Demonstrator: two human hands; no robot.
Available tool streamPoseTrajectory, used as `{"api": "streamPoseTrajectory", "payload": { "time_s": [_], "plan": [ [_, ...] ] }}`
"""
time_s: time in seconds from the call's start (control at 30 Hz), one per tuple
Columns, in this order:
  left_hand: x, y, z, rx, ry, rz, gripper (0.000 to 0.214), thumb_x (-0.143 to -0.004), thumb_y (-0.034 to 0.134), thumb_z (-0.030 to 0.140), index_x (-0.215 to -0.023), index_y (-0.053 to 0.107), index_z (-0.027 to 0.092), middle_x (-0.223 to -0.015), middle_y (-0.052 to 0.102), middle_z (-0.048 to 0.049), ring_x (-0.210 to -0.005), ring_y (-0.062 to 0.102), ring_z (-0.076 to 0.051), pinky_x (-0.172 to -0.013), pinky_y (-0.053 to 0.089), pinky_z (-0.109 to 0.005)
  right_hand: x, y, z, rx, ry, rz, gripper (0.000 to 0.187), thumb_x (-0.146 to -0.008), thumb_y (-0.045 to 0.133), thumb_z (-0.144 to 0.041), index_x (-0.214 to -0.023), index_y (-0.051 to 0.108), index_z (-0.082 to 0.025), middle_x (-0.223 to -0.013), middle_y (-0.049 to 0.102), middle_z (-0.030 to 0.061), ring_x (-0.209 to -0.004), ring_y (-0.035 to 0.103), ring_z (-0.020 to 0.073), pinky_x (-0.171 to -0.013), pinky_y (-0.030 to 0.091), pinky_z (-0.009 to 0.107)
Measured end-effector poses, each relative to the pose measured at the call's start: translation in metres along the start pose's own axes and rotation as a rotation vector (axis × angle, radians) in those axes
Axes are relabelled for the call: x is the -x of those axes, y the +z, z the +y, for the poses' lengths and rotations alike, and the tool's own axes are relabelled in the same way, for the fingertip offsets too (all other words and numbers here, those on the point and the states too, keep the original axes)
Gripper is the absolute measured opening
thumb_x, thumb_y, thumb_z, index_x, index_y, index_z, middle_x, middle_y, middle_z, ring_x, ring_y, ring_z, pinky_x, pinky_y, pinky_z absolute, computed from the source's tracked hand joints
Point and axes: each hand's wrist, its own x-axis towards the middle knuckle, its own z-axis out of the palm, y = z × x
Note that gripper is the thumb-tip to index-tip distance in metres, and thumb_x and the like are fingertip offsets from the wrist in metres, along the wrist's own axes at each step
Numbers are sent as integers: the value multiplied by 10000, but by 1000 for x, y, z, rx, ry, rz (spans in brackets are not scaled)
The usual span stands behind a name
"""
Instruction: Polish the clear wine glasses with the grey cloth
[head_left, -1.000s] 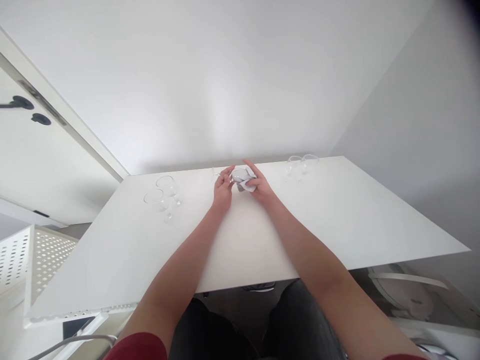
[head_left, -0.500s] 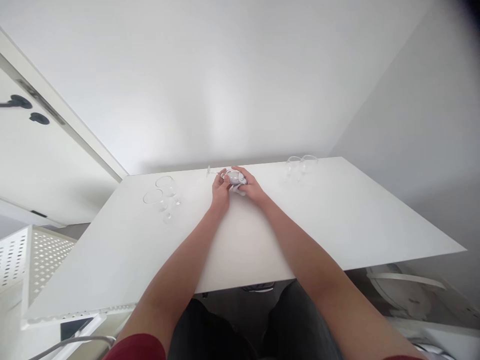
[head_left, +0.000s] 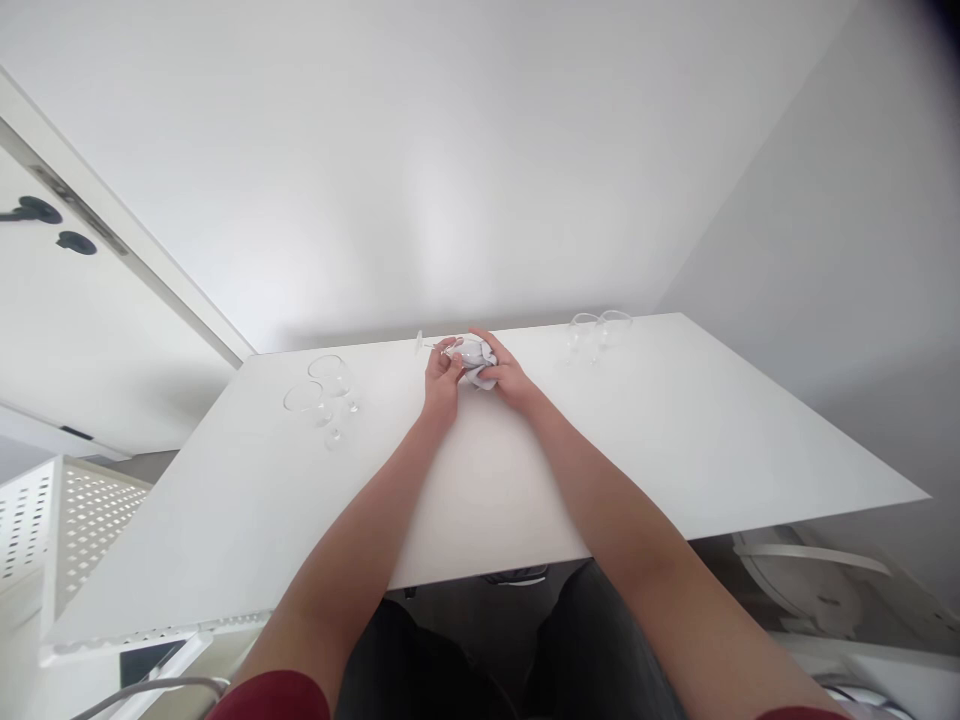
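Note:
A clear wine glass (head_left: 454, 347) lies tilted sideways between my hands over the far middle of the white table (head_left: 675, 440), its foot pointing left. My left hand (head_left: 442, 375) pinches the stem close to the bowl. My right hand (head_left: 506, 370) is closed on a small grey-white cloth (head_left: 480, 372) pressed against the bowl. Part of the bowl is hidden by the cloth and my fingers.
Two clear glasses (head_left: 319, 395) stand at the far left of the table, and two more glasses (head_left: 596, 330) stand at the far right by the wall. A white perforated rack (head_left: 67, 510) sits to the left below the table. A white round object (head_left: 810, 585) lies at the lower right.
My hands drew together around the glass, and the glass tipped with its foot to the left. The right fingers, stretched out a second ago, are now wrapped on the cloth at the bowl.

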Motion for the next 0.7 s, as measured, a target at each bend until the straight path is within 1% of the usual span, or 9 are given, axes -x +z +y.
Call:
{"api": "streamPoseTrajectory", "payload": {
  "time_s": [0.07, 0.13, 0.2, 0.27, 0.37, 0.47, 0.6, 0.7],
  "plan": [
    [-1, -1, -1, -8, -19, 19, 469, -816, 784, 471, -1202, 605, 275, -1358, 636, -83, -1132, 641, -226, -943, 515, -371, -1, -2, -2, -55, -19, 22, 817, -559, 607, -126, -1360, 566, -284, -1010, 645, 13, -806, 584, 183, -617, 488, 268],
    [-2, -2, -2, -46, -32, 29, 465, -811, 790, 458, -1201, 613, 276, -1303, 667, -76, -1149, 637, -225, -939, 505, -358, -3, -5, -2, -78, -62, 93, 794, -564, 604, -136, -1342, 568, -292, -980, 630, 11, -792, 578, 182, -612, 487, 275],
    [-2, -1, -2, -91, -46, 29, 448, -813, 791, 446, -1192, 631, 269, -1230, 699, -70, -1135, 641, -220, -943, 496, -356, -3, -6, -1, -42, -99, 163, 781, -570, 598, -139, -1331, 570, -311, -957, 611, 6, -795, 568, 181, -622, 483, 276],
    [-1, 0, -1, -103, -34, 15, 437, -820, 786, 440, -1189, 649, 253, -1237, 701, -78, -1129, 641, -219, -956, 492, -366, -3, -7, 1, 37, -119, 184, 765, -572, 593, -136, -1313, 586, -323, -965, 598, 3, -817, 554, 176, -645, 477, 270],
    [0, 1, 1, -77, 24, -17, 443, -824, 785, 438, -1201, 661, 239, -1319, 671, -95, -1157, 630, -229, -961, 497, -372, 0, -4, 2, 113, -118, 124, 780, -579, 589, -127, -1331, 584, -336, -996, 589, -5, -841, 534, 168, -670, 462, 257],
    [2, 1, 3, -64, 36, -23, 461, -825, 782, 465, -1209, 667, 239, -1290, 684, -101, -1144, 637, -240, -955, 509, -385, 3, -2, 0, 118, -93, 49, 812, -586, 592, -128, -1369, 557, -337, -1033, 595, -6, -856, 533, 177, -677, 455, 261],
    [2, 1, 4, -42, 27, -13, 496, -797, 805, 485, -1203, 676, 232, -1227, 712, -107, -1132, 652, -254, -986, 506, -415, 3, -2, -2, 77, -81, 42, 788, -578, 597, -124, -1342, 568, -317, -1053, 594, 3, -885, 538, 193, -684, 456, 271],
    [1, 0, 1, -31, -13, 23, 511, -765, 837, 462, -1190, 681, 225, -1208, 724, -109, -1145, 655, -252, -1029, 486, -433, 0, -4, -1, -7, -66, 53, 752, -585, 601, -130, -1315, 568, -309, -985, 569, 2, -853, 534, 190, -668, 457, 276]
  ]
}}
